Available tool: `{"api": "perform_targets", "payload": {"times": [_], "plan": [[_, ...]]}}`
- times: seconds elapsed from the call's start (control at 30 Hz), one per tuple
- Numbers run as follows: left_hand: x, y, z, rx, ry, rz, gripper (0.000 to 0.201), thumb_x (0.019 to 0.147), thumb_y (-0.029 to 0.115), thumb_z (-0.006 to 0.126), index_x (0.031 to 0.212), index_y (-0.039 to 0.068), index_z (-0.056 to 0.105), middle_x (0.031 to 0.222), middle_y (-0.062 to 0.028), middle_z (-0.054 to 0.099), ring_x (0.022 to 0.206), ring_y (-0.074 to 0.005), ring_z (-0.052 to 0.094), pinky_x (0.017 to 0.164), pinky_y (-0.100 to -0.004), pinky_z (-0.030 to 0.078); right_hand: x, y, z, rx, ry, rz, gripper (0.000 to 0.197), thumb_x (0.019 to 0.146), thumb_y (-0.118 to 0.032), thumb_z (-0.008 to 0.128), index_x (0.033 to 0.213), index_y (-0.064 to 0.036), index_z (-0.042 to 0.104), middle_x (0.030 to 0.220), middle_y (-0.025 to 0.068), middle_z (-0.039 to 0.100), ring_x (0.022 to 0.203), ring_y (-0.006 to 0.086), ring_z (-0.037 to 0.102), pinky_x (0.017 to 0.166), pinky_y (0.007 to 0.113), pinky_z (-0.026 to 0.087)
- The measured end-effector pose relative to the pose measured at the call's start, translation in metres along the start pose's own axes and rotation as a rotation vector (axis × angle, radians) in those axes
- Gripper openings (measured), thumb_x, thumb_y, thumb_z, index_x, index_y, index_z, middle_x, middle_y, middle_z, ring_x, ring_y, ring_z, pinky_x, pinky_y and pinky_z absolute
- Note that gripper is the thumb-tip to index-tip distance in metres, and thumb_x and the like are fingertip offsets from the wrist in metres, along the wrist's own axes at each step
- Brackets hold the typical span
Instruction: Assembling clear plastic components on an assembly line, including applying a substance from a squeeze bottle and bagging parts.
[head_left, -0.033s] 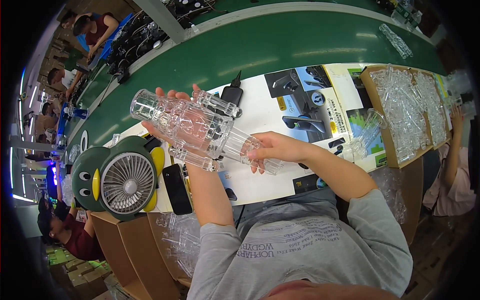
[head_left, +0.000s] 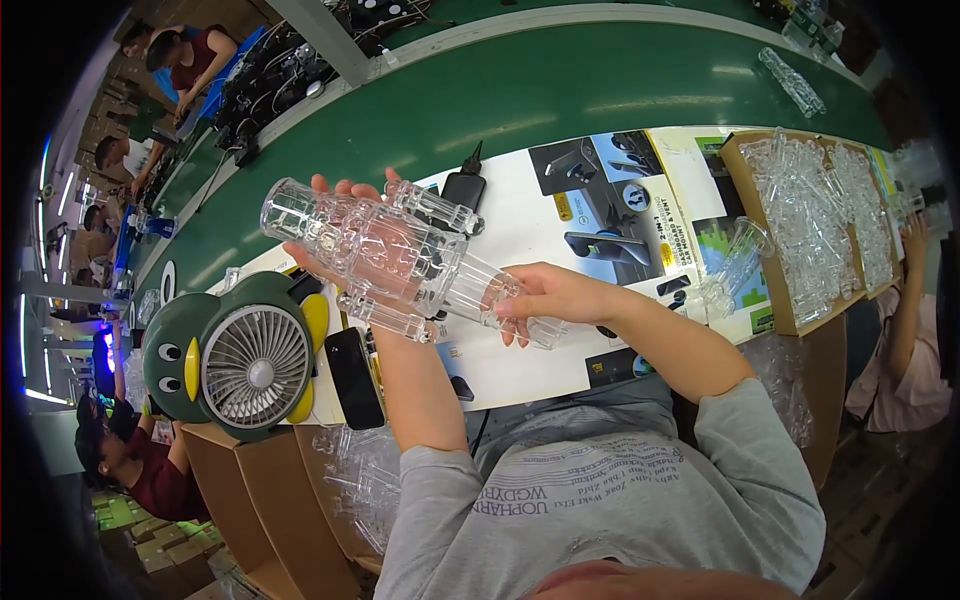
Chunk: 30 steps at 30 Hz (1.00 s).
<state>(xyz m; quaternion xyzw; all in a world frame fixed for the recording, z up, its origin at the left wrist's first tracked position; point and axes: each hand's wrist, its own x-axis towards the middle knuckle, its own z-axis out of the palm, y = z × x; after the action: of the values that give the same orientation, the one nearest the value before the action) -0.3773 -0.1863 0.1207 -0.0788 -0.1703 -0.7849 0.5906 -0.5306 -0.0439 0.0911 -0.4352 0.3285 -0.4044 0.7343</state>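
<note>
A clear plastic assembly [head_left: 385, 250], shaped like a jointed figure, is held slanted above the work surface, its wide round end at the upper left. My left hand [head_left: 330, 262] cradles its broad middle from underneath, with the fingertips showing past the far edge and the palm visible through the plastic. Smaller clear tubular parts stick out on both sides of the body. With thumb and fingers my right hand [head_left: 535, 300] grips the narrower end, at the lower right. Below, printed cardboard sheets [head_left: 510, 375] cover the near part of the green table [head_left: 640, 90].
A green penguin-shaped fan [head_left: 228, 362] and a black phone [head_left: 354, 380] are at left. On the right stands a cardboard box [head_left: 790, 318] of clear parts, with a clear tubular piece [head_left: 735, 265] beside it. A black device [head_left: 463, 188] lies beyond my hands. Other people sit nearby.
</note>
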Motion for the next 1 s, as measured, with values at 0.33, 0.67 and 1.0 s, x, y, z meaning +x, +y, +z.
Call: {"api": "perform_targets", "payload": {"times": [0.33, 0.67, 1.0], "plan": [[0.0005, -0.0005, -0.0009, 0.0, 0.015, -0.001, 0.07, 0.078, 0.065, 0.048, 0.119, 0.008, 0.049, 0.095, -0.0116, 0.06, 0.087, -0.0231, 0.061, 0.101, -0.0555, 0.029, -0.0002, 0.0018, -0.0038, -0.016, 0.002, 0.026, 0.032, 0.088, -0.03, 0.056, 0.101, -0.0013, 0.055, 0.078, 0.0105, 0.062, 0.065, 0.0133, 0.059, 0.063, 0.027, 0.048], [0.0005, -0.0023, 0.0015, 0.066, 0.087, 0.029, 0.071, 0.077, 0.066, 0.049, 0.118, 0.008, 0.048, 0.091, -0.0117, 0.059, 0.084, -0.0241, 0.061, 0.1, -0.0562, 0.028, -0.0016, -0.0002, -0.0052, -0.035, 0.021, -0.01, 0.029, 0.089, -0.026, 0.056, 0.102, 0.0005, 0.055, 0.084, 0.0081, 0.06, 0.072, 0.0143, 0.061, 0.063, 0.027, 0.05], [-0.0012, 0.001, 0.0, -0.02, -0.013, -0.011, 0.071, 0.077, 0.063, 0.052, 0.122, 0.009, 0.045, 0.095, -0.0122, 0.056, 0.082, -0.0234, 0.059, 0.1, -0.0548, 0.027, -0.0019, -0.0025, -0.0035, -0.04, -0.023, -0.009, 0.029, 0.088, -0.023, 0.056, 0.102, 0.0018, 0.054, 0.087, 0.0079, 0.059, 0.074, 0.0156, 0.062, 0.06, 0.027, 0.051]]}}
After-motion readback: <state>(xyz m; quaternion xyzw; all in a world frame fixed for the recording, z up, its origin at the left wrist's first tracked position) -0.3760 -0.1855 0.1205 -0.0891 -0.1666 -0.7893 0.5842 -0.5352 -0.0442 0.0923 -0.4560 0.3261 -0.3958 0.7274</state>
